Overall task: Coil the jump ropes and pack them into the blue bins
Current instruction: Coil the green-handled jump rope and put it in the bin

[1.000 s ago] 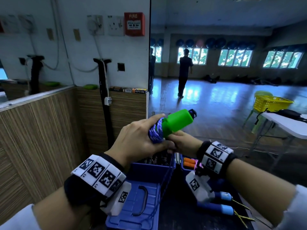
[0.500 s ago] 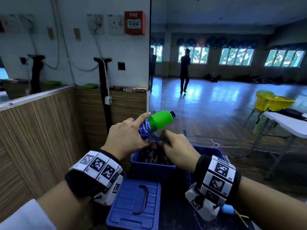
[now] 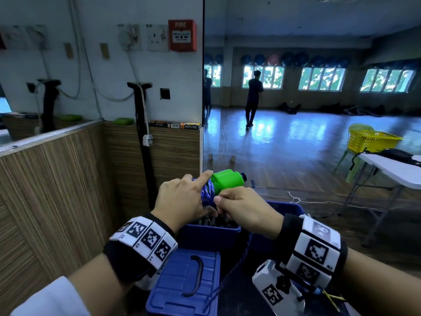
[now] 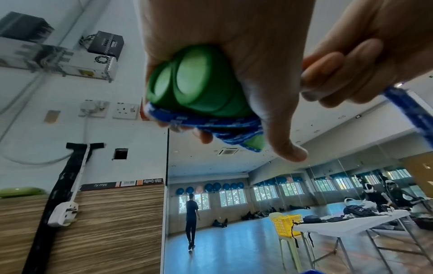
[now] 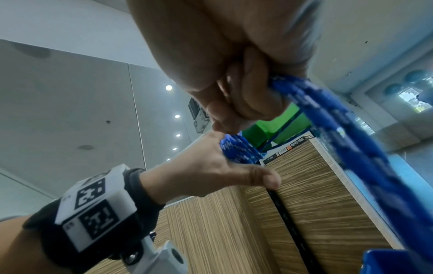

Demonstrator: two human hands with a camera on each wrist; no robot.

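My left hand (image 3: 182, 201) grips two green jump-rope handles (image 3: 227, 182) held side by side, with blue patterned rope (image 3: 207, 193) wound around them. From below, the left wrist view shows the handle ends (image 4: 187, 81) and the rope wraps (image 4: 211, 128). My right hand (image 3: 241, 208) pinches the loose rope strand (image 5: 328, 111) close to the bundle; the strand hangs down (image 3: 230, 277) over the bins. Just beneath both hands stands a blue bin (image 3: 209, 233) with dark ropes inside.
A blue lid with a handle (image 3: 186, 281) lies in front of the bin, a second blue bin (image 3: 287, 208) to its right. Wood-panelled wall (image 3: 57, 190) on the left, mirror ahead. A white table (image 3: 391, 169) and yellow basket (image 3: 371, 140) stand at right. A person (image 3: 252, 99) stands far off.
Both hands with the bundle have come down toward the bin. My right hand moved from under the handles to pinching the rope strand beside the wraps.
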